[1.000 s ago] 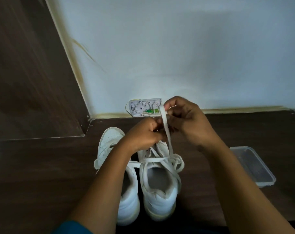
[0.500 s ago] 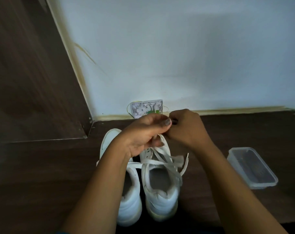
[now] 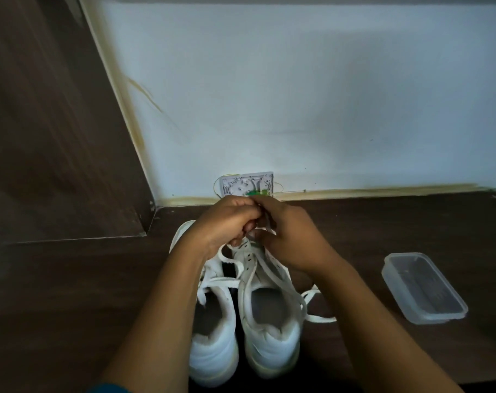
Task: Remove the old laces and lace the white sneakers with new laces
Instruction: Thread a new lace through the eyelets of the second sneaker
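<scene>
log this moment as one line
left hand, right hand: pinch lace | above right sneaker | left sneaker beside it | clear tub at right

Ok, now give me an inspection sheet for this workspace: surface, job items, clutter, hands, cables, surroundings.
Surface: dark wood-grain floor, dimly lit.
Job's things: left sneaker and right sneaker, white, side by side, heels toward the camera; white lace loose, one end trailing right of the right sneaker.
Clutter: clear plastic container, apart to the right.
Grips: left hand and right hand, fingers curled, both pinch the lace above the right sneaker's front.
Cables: thin wire looping beside the wall box.
Surroundings: white wall; dark wood panel at left; yellowish strip along the wall's base.
</scene>
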Tool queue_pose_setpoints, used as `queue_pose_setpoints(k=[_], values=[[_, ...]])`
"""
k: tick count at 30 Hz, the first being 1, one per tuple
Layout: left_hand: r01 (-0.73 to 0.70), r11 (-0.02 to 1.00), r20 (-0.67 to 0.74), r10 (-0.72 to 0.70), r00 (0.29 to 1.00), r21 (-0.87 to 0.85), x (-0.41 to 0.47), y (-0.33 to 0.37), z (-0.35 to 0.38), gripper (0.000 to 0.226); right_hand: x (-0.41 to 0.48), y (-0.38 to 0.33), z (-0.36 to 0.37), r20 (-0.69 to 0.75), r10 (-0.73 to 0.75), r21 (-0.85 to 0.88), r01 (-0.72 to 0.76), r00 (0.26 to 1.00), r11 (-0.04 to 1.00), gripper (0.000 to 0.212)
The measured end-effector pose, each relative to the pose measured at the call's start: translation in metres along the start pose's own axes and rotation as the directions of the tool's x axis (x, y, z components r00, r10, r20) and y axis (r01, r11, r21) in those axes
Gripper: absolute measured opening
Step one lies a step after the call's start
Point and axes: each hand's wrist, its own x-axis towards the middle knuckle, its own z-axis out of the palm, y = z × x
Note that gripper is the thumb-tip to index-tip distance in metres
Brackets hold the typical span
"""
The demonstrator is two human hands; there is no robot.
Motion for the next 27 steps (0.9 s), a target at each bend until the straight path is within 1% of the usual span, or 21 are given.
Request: queue_pose_setpoints(k=[2,4,6,7,8,9,10,11,12,13,14,15,17,19,20,21,22,23,24,26,27], values=[[0.02,0.999,-0.006,-0.02,1.0,0.03,-0.001,-0.003,-0.008,0.027,-0.001,0.006,-0.004,-0.027,-0.02,-0.012,0.02,0.999,1.0,0.019],[0.048,0.998,-0.034,-0.046,0.998,0.046,-0.002,-0.008,-0.017,0.028,-0.001,0.019,-0.013,-0.116,0.066,-0.117,-0.08,0.991,0.99,0.01],[0.066,0.995,-0.064,-0.061,0.996,0.075,-0.003,-0.014,-0.025,0.027,-0.003,0.03,-0.025,-0.161,0.234,-0.281,-0.271,0.959,0.921,0.012],[0.063,0.993,-0.057,-0.058,0.997,0.103,-0.003,-0.015,-0.026,0.027,-0.004,0.033,-0.028,-0.153,0.295,-0.346,-0.331,0.943,0.878,0.016],[0.051,0.99,-0.037,-0.046,0.998,0.134,-0.003,-0.016,-0.024,0.026,-0.006,0.031,-0.027,-0.114,0.322,-0.35,-0.341,0.94,0.872,0.026],[0.03,0.987,-0.012,-0.029,1.0,0.158,-0.003,-0.015,-0.02,0.026,-0.006,0.028,-0.023,-0.032,0.313,-0.258,-0.311,0.949,0.915,0.041],[0.004,0.985,0.008,-0.006,1.0,0.17,-0.002,-0.013,-0.015,0.026,-0.004,0.023,-0.015,0.064,0.287,-0.041,-0.285,0.956,0.958,0.052],[-0.02,0.984,0.019,0.017,1.0,0.177,-0.001,-0.01,-0.01,0.025,-0.002,0.018,-0.006,0.143,0.254,0.223,-0.281,0.957,0.933,0.054],[-0.036,0.981,0.018,0.033,0.999,0.19,0.001,-0.008,-0.005,0.025,-0.001,0.014,0.005,0.179,0.229,0.45,-0.287,0.957,0.846,0.046],[-0.046,0.977,0.007,0.045,0.999,0.207,0.002,-0.007,-0.003,0.025,0.0,0.013,0.012,0.162,0.249,0.543,-0.297,0.955,0.786,0.033],[-0.057,0.973,-0.009,0.06,0.998,0.224,0.003,-0.008,-0.003,0.024,0.002,0.013,0.014,0.106,0.287,0.527,-0.298,0.952,0.796,0.018],[-0.063,0.969,-0.024,0.071,0.997,0.237,0.003,-0.01,-0.006,0.021,0.004,0.018,0.014,0.046,0.333,0.472,-0.314,0.942,0.824,0.01],[-0.055,0.966,-0.059,0.072,0.996,0.251,0.002,-0.016,-0.016,0.017,0.003,0.03,0.003,-0.064,0.432,0.309,-0.393,0.9,0.866,0.016],[-0.046,0.968,-0.083,0.068,0.994,0.245,0.0,-0.02,-0.023,0.015,0.0,0.038,-0.013,-0.165,0.456,0.16,-0.433,0.874,0.887,0.014],[-0.056,0.973,-0.072,0.074,0.995,0.225,-0.001,-0.02,-0.024,0.014,-0.001,0.039,-0.016,-0.144,0.438,0.091,-0.429,0.887,0.899,0.01],[-0.068,0.977,-0.039,0.077,0.996,0.203,-0.001,-0.018,-0.022,0.014,-0.002,0.036,-0.016,-0.069,0.403,0.072,-0.398,0.913,0.914,0.007],[-0.074,0.978,-0.001,0.076,0.997,0.197,-0.001,-0.016,-0.018,0.016,-0.002,0.032,-0.01,0.034,0.351,0.117,-0.352,0.936,0.929,0.013],[-0.076,0.975,0.022,0.073,0.997,0.208,0.001,-0.015,-0.013,0.02,-0.002,0.028,-0.001,0.127,0.287,0.237,-0.31,0.949,0.921,0.019],[-0.072,0.971,0.02,0.07,0.997,0.229,0.004,-0.015,-0.008,0.023,-0.001,0.024,0.009,0.168,0.235,0.379,-0.282,0.957,0.881,0.018],[-0.062,0.968,-0.027,0.07,0.997,0.243,0.008,-0.017,-0.004,0.025,0.001,0.019,0.023,0.135,0.233,0.557,-0.268,0.963,0.786,0.011],[-0.055,0.969,-0.046,0.068,0.997,0.242,0.009,-0.019,-0.005,0.023,0.002,0.021,0.027,0.112,0.268,0.584,-0.282,0.957,0.761,0.012]])
